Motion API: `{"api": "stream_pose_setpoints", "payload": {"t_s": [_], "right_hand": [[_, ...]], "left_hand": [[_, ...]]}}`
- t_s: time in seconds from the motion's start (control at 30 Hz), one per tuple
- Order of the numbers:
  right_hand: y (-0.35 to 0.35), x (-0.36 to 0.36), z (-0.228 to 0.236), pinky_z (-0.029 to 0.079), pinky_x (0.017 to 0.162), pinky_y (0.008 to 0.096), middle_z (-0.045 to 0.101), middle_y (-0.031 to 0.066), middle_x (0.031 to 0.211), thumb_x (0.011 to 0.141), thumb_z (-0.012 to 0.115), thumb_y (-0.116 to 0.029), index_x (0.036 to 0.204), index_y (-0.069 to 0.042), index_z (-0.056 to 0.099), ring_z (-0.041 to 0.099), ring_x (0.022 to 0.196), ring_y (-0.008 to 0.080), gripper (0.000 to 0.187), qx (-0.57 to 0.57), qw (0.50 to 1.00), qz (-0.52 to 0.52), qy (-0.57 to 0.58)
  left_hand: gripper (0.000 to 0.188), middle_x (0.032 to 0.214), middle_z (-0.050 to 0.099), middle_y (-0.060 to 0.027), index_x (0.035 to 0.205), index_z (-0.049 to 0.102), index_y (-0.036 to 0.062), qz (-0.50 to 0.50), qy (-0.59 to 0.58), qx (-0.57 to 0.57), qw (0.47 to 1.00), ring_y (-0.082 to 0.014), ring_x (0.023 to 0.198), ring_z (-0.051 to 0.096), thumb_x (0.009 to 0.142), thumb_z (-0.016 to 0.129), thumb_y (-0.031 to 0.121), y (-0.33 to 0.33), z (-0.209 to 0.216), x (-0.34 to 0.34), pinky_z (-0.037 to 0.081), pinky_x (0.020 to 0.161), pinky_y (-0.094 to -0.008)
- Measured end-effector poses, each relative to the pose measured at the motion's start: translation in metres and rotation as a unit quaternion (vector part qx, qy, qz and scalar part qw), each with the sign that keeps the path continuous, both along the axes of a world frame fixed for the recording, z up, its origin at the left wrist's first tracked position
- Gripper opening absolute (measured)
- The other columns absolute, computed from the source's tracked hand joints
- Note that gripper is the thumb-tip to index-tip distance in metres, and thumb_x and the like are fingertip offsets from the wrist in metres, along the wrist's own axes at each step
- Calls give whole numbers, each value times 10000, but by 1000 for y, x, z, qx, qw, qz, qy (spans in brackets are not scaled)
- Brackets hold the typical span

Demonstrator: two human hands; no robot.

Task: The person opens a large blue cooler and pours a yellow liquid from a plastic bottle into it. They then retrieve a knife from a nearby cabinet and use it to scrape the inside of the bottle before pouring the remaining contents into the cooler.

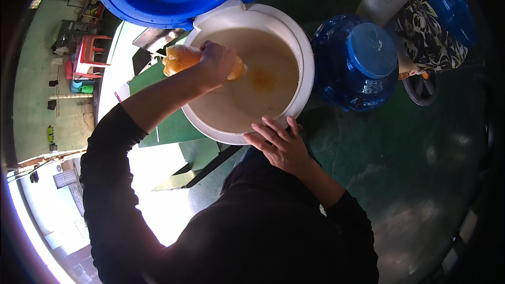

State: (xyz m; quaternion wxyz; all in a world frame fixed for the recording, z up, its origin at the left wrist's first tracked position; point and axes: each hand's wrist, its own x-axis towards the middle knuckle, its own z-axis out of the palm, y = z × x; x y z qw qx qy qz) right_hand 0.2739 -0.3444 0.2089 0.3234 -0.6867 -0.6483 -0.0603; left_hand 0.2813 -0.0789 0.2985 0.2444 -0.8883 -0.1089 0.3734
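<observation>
Head-worn fisheye looks steeply down; the white tub [307, 68] lies near.

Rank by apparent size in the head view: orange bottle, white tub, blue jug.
1. White tub
2. Blue jug
3. Orange bottle, partly covered by the left hand

Apparent size only; differing distances from the camera could mislead about real size.

The white tub [305, 81] lies open at frame centre; the blue lid [173, 8] bars upper left, the blue water jug [357, 81] upper right.
</observation>
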Motion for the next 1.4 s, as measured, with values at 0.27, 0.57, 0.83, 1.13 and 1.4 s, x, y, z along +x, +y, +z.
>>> {"api": "stream_pose_setpoints", "payload": {"t_s": [0.27, 0.57, 0.83, 1.13, 1.4], "right_hand": [[-1, 0, -2, 175, 1131, 498, 509, -46, 1351, 912, 557, -288, 1357, -303, 486, 412, 1310, 139, 451, -8, 1000, 0, -1], [0, -1, -3, 188, 1128, 498, 506, -50, 1356, 909, 558, -284, 1364, -308, 480, 407, 1312, 137, 462, -8, 1000, -1, -3], [-1, 0, -2, 189, 1127, 499, 501, -46, 1361, 907, 560, -281, 1370, -307, 471, 400, 1318, 142, 472, -11, 1000, 0, -6], [-1, 0, -2, 192, 1124, 502, 494, -41, 1368, 905, 561, -274, 1372, -302, 472, 398, 1320, 142, 476, -14, 1000, 5, -1], [-1, 1, -1, 74, 1167, 516, 511, -56, 1340, 884, 609, -295, 1278, -342, 564, 388, 1326, 150, 399, -18, 999, 3, -28]], "left_hand": [[526, 939, 665, -89, 1073, 541, 51, -4, 2, 4, 1000, -255, 854, 681, 616, 787, 139, -1, 0, -1, 514, 727, -388], [534, 936, 667, -92, 1065, 538, 47, -2, 23, 1, 1000, -246, 850, 684, 610, 798, 146, 1, -1, 0, 514, 720, -387], [550, 926, 671, -91, 1066, 538, 47, -5, 17, -1, 1000, -245, 842, 688, 598, 808, 152, 0, -2, 0, 515, 716, -387], [588, 928, 668, -80, 1079, 537, 53, -11, 31, 5, 999, -239, 843, 688, 577, 822, 168, 1, -4, -1, 515, 702, -395], [602, 910, 671, -70, 1069, 534, 58, -13, 37, 8, 999, -230, 827, 691, 564, 834, 191, 0, -4, -1, 518, 689, -392]]}}
